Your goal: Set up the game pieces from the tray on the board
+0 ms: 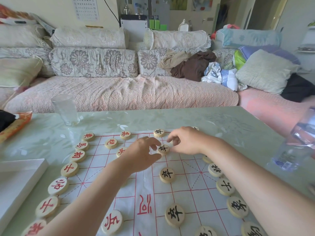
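Head view: the left hand (143,154) reaches over the board (192,193), its thumb and forefinger curled round a black-marked piece (163,149) that lies flat on the grid, toward the board's far edge. The right hand (185,142) sits just beside that piece on its right, fingers bent down with the tips close to it; whether they hold anything cannot be told. More black pieces (167,175) lie in a line running from the far edge to the near edge, and others follow the board's right edge. Red pieces (69,169) curve along the board's left edge. The white tray (20,172) rests at the table's (170,116) left edge. A glass (65,109) stands near the far left corner, and a plastic bottle (296,145) at the right edge.
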A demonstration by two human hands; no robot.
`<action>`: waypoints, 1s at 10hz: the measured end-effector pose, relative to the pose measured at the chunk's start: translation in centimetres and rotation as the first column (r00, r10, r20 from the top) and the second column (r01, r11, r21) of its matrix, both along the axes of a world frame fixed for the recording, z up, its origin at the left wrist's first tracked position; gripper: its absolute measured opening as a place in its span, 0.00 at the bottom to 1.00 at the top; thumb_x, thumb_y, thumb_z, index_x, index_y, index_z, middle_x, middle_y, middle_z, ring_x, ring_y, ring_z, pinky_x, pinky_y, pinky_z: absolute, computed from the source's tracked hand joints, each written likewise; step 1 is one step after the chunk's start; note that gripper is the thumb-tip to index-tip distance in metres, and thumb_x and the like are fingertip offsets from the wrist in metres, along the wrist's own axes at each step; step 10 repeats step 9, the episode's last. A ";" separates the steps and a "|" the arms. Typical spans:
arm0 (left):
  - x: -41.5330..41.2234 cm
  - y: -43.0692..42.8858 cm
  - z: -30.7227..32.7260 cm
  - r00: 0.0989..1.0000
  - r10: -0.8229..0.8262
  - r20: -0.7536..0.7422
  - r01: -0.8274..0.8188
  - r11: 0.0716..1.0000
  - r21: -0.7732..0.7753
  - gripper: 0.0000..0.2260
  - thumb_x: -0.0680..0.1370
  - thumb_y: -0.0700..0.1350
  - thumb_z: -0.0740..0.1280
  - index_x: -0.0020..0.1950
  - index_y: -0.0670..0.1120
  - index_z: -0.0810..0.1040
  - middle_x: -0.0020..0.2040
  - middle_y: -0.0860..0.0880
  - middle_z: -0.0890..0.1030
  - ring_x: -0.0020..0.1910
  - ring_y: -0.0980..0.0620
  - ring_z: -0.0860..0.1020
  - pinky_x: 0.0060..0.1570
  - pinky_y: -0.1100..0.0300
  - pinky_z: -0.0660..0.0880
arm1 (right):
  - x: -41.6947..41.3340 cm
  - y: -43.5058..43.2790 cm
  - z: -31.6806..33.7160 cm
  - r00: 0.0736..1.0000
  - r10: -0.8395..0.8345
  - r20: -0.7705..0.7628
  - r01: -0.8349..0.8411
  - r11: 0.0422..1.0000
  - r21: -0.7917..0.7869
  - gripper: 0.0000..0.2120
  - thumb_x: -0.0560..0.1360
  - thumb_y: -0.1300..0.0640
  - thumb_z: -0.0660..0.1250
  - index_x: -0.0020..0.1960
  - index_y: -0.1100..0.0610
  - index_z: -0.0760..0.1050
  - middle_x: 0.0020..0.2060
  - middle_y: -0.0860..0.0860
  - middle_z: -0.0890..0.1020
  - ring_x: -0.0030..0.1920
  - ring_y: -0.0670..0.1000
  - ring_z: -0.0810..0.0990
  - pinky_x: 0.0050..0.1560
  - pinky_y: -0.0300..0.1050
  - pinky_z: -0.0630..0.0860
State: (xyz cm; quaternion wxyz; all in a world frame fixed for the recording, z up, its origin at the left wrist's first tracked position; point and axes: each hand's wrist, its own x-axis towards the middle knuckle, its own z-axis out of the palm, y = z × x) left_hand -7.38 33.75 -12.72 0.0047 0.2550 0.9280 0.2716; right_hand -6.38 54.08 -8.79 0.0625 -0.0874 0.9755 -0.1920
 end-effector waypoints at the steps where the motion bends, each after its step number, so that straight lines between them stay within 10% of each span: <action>1: 1.8 -0.2 0.3 0.998 -0.012 0.065 0.015 0.999 -0.038 0.13 0.73 0.53 0.71 0.57 0.59 0.76 0.49 0.60 0.77 0.45 0.58 0.76 0.43 0.67 0.71 | 2.5 -0.7 -0.1 0.999 0.030 0.043 -0.032 0.998 0.046 0.16 0.73 0.50 0.72 0.61 0.46 0.79 0.51 0.43 0.81 0.48 0.45 0.78 0.43 0.36 0.72; 4: 5.5 -0.5 -0.9 0.993 -0.015 0.115 0.022 0.998 -0.064 0.22 0.70 0.51 0.74 0.63 0.54 0.76 0.55 0.58 0.78 0.48 0.58 0.75 0.48 0.65 0.73 | 6.8 -2.0 -2.3 0.990 0.027 0.137 -0.042 0.994 0.105 0.28 0.71 0.46 0.73 0.69 0.47 0.72 0.55 0.45 0.79 0.51 0.48 0.78 0.46 0.41 0.75; 10: 5.9 0.1 -1.8 0.997 -0.024 0.072 0.027 0.999 -0.044 0.23 0.71 0.52 0.74 0.64 0.55 0.74 0.53 0.58 0.76 0.48 0.57 0.73 0.46 0.65 0.71 | 6.5 -1.8 -2.8 0.994 0.049 0.095 -0.059 0.993 0.104 0.20 0.72 0.43 0.72 0.62 0.45 0.76 0.49 0.45 0.78 0.48 0.49 0.77 0.37 0.38 0.70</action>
